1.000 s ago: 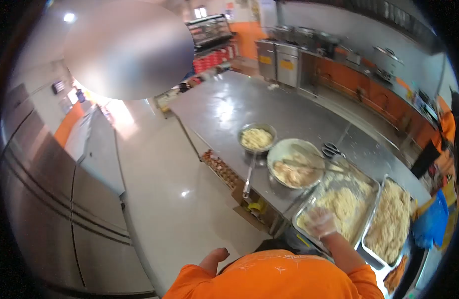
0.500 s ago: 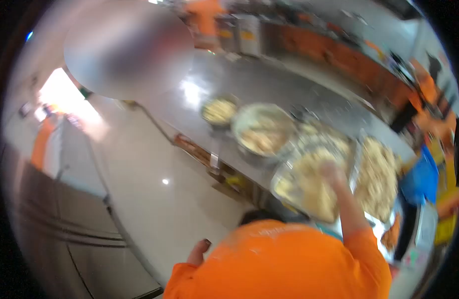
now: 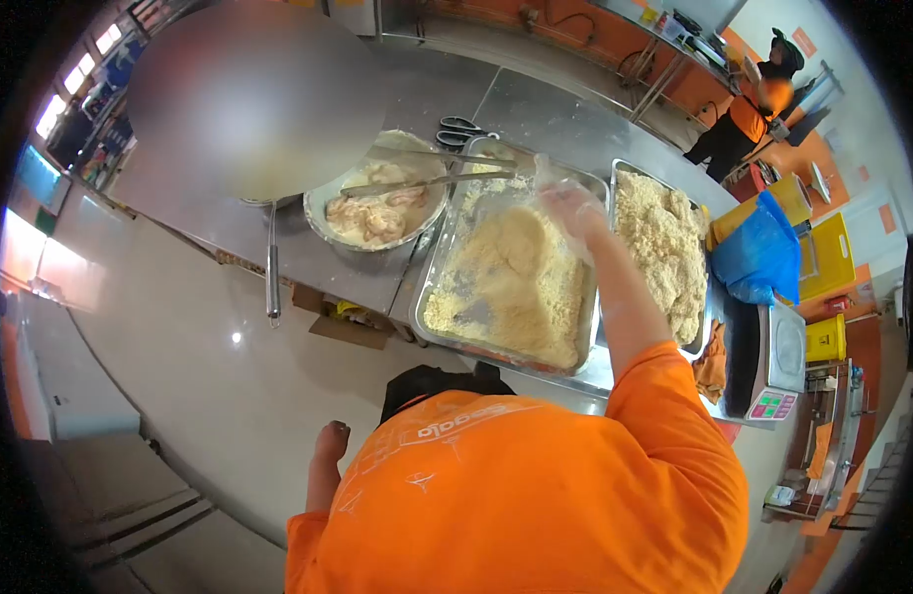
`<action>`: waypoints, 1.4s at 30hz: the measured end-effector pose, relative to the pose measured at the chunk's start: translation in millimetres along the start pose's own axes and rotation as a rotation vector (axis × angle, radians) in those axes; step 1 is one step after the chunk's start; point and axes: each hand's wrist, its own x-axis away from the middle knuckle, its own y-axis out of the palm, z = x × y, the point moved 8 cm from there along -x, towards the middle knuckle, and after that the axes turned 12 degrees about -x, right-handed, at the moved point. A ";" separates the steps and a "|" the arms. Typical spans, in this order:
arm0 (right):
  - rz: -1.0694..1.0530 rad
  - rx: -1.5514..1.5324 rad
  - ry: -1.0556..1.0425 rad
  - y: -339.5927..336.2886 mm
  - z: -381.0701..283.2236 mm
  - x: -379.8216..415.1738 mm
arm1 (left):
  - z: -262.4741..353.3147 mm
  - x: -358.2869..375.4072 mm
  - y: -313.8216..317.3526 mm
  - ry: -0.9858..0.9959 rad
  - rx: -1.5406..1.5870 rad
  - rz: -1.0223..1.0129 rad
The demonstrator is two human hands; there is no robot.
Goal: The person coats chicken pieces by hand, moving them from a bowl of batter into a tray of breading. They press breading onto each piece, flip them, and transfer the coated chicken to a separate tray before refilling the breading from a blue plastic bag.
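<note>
My right hand [image 3: 572, 206], in a loose clear plastic glove, is over the far right part of a metal tray [image 3: 429, 287]. Pale yellow crumbs [image 3: 516, 282] lie in that tray, heaped towards the middle and right. The glove and the angle hide how my right fingers are set. Low at my left side hangs my left hand [image 3: 332, 441], its fingers curled with nothing seen in them, away from the table. Long metal tongs [image 3: 402, 186] rest across a bowl [image 3: 316, 220] and reach over the tray's edge. Pale, wet battered pieces [image 3: 372, 220] fill the bowl.
A second tray [image 3: 702, 342] piled with crumb-coated pieces [image 3: 659, 243] stands to the right. Beyond it are a blue plastic bag [image 3: 760, 252] and a scale [image 3: 785, 346]. Black-handled scissors [image 3: 463, 131] lie behind the first tray. A metal handle [image 3: 272, 272] overhangs the table edge. A person [image 3: 752, 114] stands far right.
The view has turned and sharpened. My right hand has moved from over the crumbs to the tray's far right side. My left hand still hangs low.
</note>
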 end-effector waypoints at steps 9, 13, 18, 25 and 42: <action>-0.064 -0.494 0.451 60.9 -24.2 2.4 | -11.8 5.2 30.1 0.039 -0.257 -0.117; -0.154 -0.303 0.218 58.4 -50.2 13.0 | -38.8 24.6 21.8 -0.222 0.048 -0.178; 0.004 0.185 0.023 64.2 -73.7 13.6 | -49.5 7.1 32.0 -0.219 0.054 -0.164; -0.122 0.234 0.060 66.0 -83.2 32.9 | -7.7 -30.0 15.6 -0.056 -0.010 -0.121; -0.112 0.249 -0.092 26.8 -60.1 74.6 | -33.8 1.1 0.3 -0.121 -0.038 -0.202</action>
